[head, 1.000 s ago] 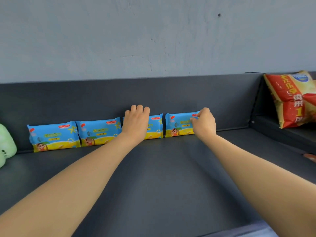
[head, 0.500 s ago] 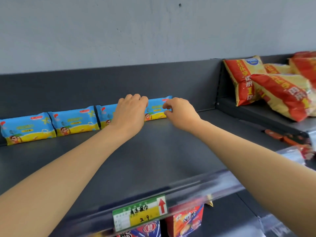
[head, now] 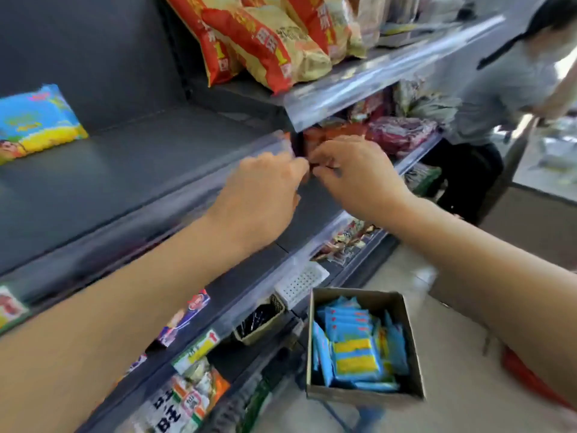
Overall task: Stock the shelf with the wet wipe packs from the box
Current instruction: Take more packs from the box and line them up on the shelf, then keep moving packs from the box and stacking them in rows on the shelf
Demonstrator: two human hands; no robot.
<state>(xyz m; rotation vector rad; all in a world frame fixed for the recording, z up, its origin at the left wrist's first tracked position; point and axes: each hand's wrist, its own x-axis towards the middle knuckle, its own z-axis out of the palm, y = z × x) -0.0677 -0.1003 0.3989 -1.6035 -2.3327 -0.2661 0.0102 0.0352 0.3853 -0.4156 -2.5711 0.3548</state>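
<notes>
Left hand point(head: 262, 195) and right hand point(head: 359, 178) hover loosely curled, apparently empty, above the brown cardboard box point(head: 365, 393) holding blue-and-yellow plastic wet wipe packs point(head: 356, 357). Reach straight down into it, gripping packs by their flat sides, not crinkly ends.

**Where things sit around me**

One wet wipe pack point(head: 34, 120) stands far left on the shelf point(head: 140, 170), against its back wall. My left hand point(head: 262, 195) and right hand point(head: 356, 176) are close together before the shelf's right end. Below them is the box point(head: 365, 398), with more packs point(head: 356, 348) inside. Snack bags point(head: 274, 48) lie on the higher shelf to the right.
</notes>
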